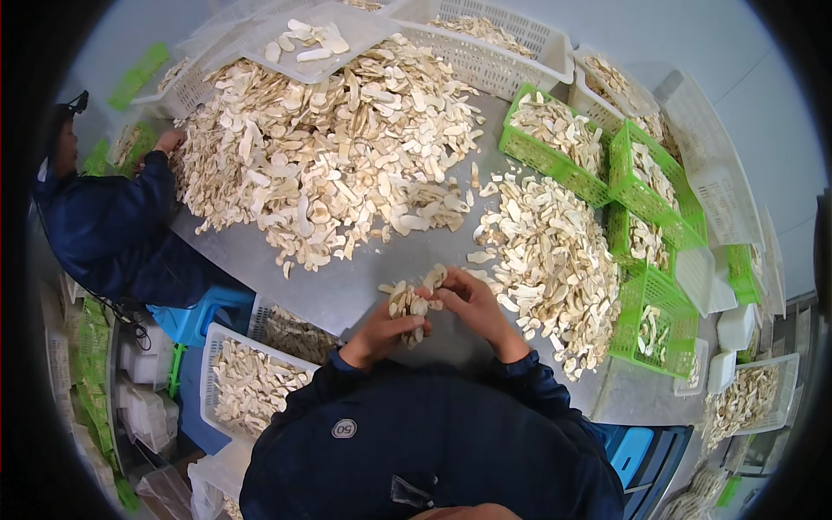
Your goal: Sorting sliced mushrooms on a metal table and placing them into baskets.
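In my left hand is a small stack of dried mushroom slices, pinched under the thumb above the metal table's near edge. My right hand holds one dried mushroom slice between thumb and fingers, close beside that stack. Beyond both hands spreads a large heap of pale, brown-edged mushroom slices. A smaller pile of slices lies to the right of my right hand. Bare grey metal of the table shows between the two heaps and my hands.
Green plastic baskets with slices line the right side. White perforated crates stand along the back, and a translucent tray rests on the big heap. At left, a co-worker reaches to the heap. A white crate of slices sits at my left.
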Demonstrator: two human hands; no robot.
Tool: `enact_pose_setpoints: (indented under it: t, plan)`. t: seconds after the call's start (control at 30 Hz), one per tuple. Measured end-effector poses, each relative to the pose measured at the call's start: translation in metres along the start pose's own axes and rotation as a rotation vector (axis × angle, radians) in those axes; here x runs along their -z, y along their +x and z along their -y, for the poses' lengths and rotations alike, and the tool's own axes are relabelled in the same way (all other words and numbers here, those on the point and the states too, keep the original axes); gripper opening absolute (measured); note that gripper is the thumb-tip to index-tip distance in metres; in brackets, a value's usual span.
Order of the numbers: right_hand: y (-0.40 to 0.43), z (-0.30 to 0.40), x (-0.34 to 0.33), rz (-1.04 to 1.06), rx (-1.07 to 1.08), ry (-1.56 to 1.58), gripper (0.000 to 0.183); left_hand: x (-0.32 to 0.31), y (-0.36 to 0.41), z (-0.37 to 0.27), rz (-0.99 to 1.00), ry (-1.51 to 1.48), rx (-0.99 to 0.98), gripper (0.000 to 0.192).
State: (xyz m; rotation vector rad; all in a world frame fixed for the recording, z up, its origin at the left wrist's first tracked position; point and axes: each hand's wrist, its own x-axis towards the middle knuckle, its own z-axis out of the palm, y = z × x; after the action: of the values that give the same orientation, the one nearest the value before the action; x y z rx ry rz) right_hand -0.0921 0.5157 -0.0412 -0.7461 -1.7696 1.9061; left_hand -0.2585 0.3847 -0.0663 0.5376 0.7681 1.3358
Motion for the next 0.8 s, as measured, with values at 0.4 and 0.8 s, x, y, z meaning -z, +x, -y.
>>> enact_pose_setpoints:
  t: [0.4, 0.8]
  plan:
    - [-0.002, 0.011, -0.012, -0.016, -0.071, 0.03, 0.022, -0.004, -0.003, -0.002, 0.036, 0.024, 0.045, 0.051]
    - [-0.005, 0.017, -0.016, -0.081, -0.027, -0.074, 0.016, -0.009, -0.003, 0.0, 0.019, -0.027, 0.059, 0.05]
